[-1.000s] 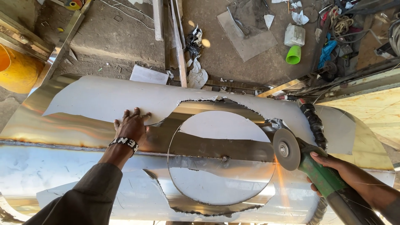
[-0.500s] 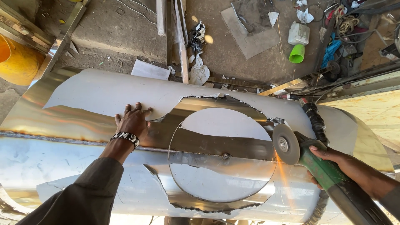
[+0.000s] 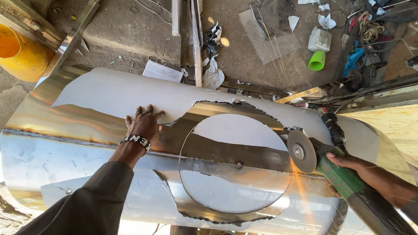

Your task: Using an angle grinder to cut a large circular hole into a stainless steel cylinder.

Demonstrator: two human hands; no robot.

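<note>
Shiny steel cylinder (image 3: 87, 161) with circular cut, left hand (image 3: 143, 124) flat on it, right hand (image 3: 348, 167) apparently clasping sparking green grinder (image 3: 335, 172)

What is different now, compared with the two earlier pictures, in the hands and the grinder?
The right hand has carried the angle grinder slightly down along the right side of the circular cut line, sparks still falling below the disc. Unchanged: the left hand stays pressed flat on the steel cylinder, and the right hand keeps its grip.

A worker's left hand (image 3: 143, 125) wears a black-and-white beaded bracelet (image 3: 135, 141) above a dark grey long sleeve (image 3: 93, 200); the right hand (image 3: 348, 167) is bare.
</note>
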